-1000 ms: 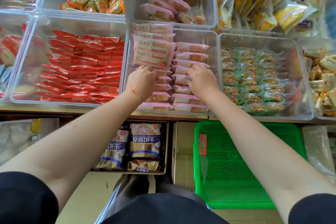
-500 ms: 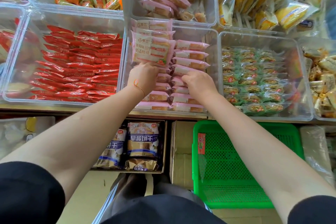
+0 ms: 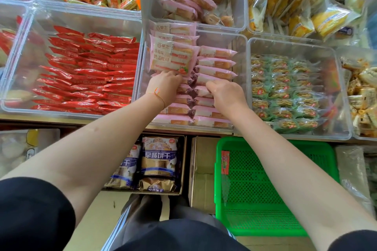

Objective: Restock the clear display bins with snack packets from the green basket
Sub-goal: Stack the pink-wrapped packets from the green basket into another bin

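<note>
Both hands are down in the middle clear bin [image 3: 241,55]. A pink packet [image 3: 172,57] is held upright by the left hand [image 3: 164,87] at its bottom edge. The right hand [image 3: 226,94] is curled down on the rows of pink packets [image 3: 214,71] — its grip cannot be seen. The green basket [image 3: 271,185] sits below the desk [image 3: 51,118].

Under shelf edge [image 3: 114,123]: cardboard box [image 3: 184,161] holding blue biscuit bags [image 3: 158,156], upright, gold ones in front. Plain carton [image 3: 201,171] just right of it. Clear plastic bags [image 3: 354,171] at far right. Floor [image 3: 102,218] tan.
</note>
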{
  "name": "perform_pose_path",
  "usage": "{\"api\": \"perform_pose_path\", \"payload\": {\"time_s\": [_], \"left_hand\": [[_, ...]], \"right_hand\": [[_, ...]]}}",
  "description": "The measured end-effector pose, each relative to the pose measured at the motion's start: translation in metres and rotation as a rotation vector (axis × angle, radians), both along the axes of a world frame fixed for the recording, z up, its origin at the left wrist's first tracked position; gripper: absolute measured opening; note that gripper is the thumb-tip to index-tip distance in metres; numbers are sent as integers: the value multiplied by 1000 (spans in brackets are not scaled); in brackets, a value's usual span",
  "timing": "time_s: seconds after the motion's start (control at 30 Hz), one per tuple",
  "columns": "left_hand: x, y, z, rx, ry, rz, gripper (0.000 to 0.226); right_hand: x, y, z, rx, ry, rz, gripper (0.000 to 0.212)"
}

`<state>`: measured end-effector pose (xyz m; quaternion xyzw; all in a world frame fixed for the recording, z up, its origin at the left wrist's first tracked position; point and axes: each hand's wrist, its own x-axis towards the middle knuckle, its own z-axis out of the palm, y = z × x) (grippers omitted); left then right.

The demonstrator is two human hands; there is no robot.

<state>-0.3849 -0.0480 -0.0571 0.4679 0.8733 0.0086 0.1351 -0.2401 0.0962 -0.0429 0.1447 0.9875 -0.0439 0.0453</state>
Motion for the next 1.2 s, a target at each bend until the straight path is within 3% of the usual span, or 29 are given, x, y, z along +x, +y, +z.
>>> {"api": "perform_pose_path", "payload": {"time_s": [0.1,0.2,0.3,0.37,0.43,0.53,0.87,1.1,1.2], "left_hand": [[-1,-3,0,33,-52,21,15],[-4,-15,2,209,-71,22,12],[-7,-37,2,363,146,18,13],[-10,-49,5,337,282,43,14],[-15,-58,5,278,327,33,19],[-20,-66,-3,194,284,-24,25],[-16,-61,-2,110,189,43,33],[-15,-59,-1,127,189,54,35],[-15,-58,0,106,191,53,37]], "right_hand": [[0,-2,-5,-36,-27,4,20],[-8,1,-3,-77,-42,-33,18],[-14,10,1,-70,93,-126,20],[-20,15,-1,-60,135,-167,19],[-28,15,-4,-85,48,-155,24],[-38,10,-10,-99,-39,-122,27],[-26,23,-13,-73,40,42,9],[-35,14,-1,9,-144,229,30],[-47,5,-4,85,-248,260,24]]}}
